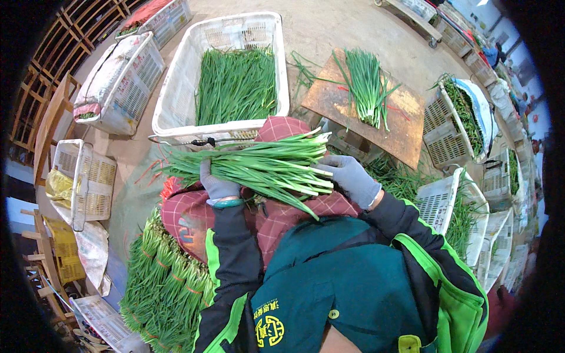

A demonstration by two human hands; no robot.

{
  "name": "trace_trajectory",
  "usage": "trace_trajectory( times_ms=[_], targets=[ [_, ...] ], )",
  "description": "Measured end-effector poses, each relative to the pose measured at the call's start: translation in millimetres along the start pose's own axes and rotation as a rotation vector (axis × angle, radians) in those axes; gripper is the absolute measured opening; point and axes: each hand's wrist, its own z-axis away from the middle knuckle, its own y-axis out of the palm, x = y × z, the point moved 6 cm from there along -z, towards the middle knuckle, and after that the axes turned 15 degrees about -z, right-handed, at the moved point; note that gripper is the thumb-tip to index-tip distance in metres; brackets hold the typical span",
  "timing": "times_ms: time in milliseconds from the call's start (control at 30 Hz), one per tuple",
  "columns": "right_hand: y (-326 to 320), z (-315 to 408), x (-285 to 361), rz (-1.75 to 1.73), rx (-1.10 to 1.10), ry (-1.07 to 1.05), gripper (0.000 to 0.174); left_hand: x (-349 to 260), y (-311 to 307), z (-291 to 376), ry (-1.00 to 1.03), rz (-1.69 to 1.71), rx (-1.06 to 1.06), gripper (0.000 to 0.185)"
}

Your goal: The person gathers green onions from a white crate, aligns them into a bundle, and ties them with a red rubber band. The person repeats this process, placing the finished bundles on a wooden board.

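Note:
A loose bunch of green garlic chives [260,163] lies across my lap, leaves to the left and pale stem ends to the right. My left hand [218,182], in a grey glove, is closed around the leafy part, its thumb on top. My right hand [351,178], also gloved, touches the pale ends with its fingers bent; whether it grips any stems is unclear. Another bunch of chives [364,84] rests on a worn wooden board [406,110], beside red ties [397,112]. Tied bundles of chives [172,282] are piled at my left side.
A large white plastic crate [176,97] holding chives stands ahead. More crates stand at the left [95,189] and right [479,198], some filled with greens. Loose greens [397,178] lie under and beside the board. A wheeled cart [410,20] stands farther off.

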Motion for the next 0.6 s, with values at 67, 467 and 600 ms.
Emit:
trace_trajectory(
  times_ms=[67, 467, 600],
  targets=[
    [-6.0, 2.3, 1.3, 0.082, 0.025, 0.047, 0.034, 5.2, -3.7, -1.7, -0.033, 0.034, -0.091, 0.03],
    [-95.7, 80.7, 58.5, 0.552, -0.116, -0.273, 0.019, -0.1, -6.7, 2.4, -0.057, -0.223, -0.277, 0.033],
    [-8.1, 76.5, 73.0, 0.763, -0.019, -0.669, 0.014, -1.8, 2.9, 3.2, -0.066, -0.143, -0.257, 0.033]
  ],
)
